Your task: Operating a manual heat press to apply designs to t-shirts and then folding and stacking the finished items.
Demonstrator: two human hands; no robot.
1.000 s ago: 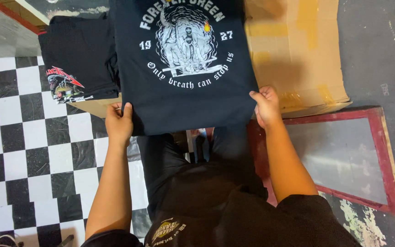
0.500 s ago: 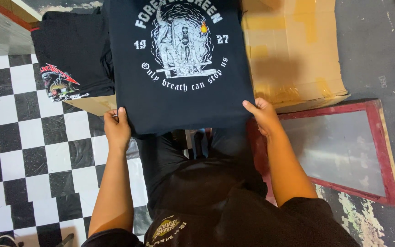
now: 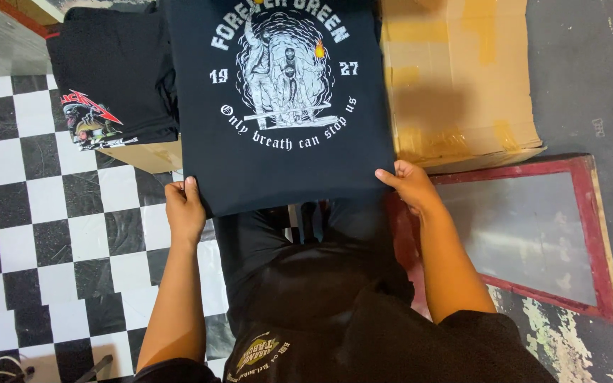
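A flattened brown cardboard box [image 3: 462,78] with yellowish tape patches lies at upper right, above a red-framed screen [image 3: 526,234].

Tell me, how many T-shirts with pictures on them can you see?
2. One dark shirt with a white round print lies in the middle, held at its near corners by the left hand and right hand. One black folded shirt sits left. More may be hidden underneath.

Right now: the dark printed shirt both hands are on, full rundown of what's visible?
The dark shirt is navy-black soft cloth, folded into a flat rectangle, print side up: a pale round figure graphic ringed by curved lettering, with small orange flame spots. It lies smooth on a cardboard box, its near edge overhanging toward the person. The left hand grips the near left corner, the right hand the near right corner. Its top runs out of view.
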